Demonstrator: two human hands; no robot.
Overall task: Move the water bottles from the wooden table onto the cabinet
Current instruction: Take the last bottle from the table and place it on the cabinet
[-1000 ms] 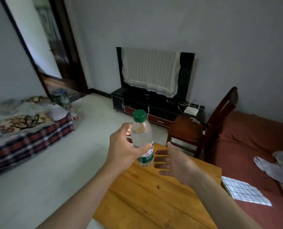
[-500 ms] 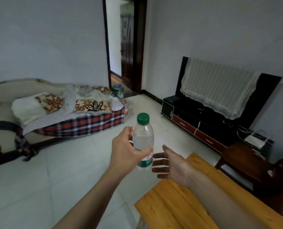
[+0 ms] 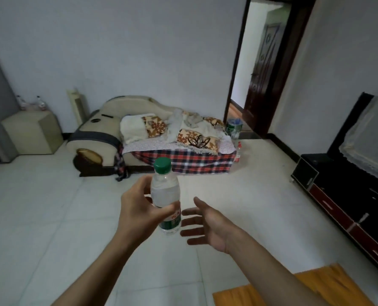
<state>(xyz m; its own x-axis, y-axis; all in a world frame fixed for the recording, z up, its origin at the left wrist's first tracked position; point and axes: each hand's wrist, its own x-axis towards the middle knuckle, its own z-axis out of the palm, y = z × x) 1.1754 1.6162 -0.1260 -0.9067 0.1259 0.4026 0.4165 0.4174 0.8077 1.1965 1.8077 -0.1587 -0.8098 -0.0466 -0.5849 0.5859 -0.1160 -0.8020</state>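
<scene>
My left hand point(image 3: 139, 212) grips the upright bottle point(image 3: 166, 195), my right hand point(image 3: 208, 224) is spread and empty beside it, and the cabinet point(image 3: 32, 131) stands far ahead to my left.

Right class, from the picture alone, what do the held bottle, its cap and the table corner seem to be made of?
Bottle: probably thin clear plastic, glossy; the floor shows through it, and a printed label wraps it where the left hand grips.
Cap: apparently opaque green plastic, with a ridged side.
Table corner: wood with an orange-brown finish; plank seams show.
</scene>
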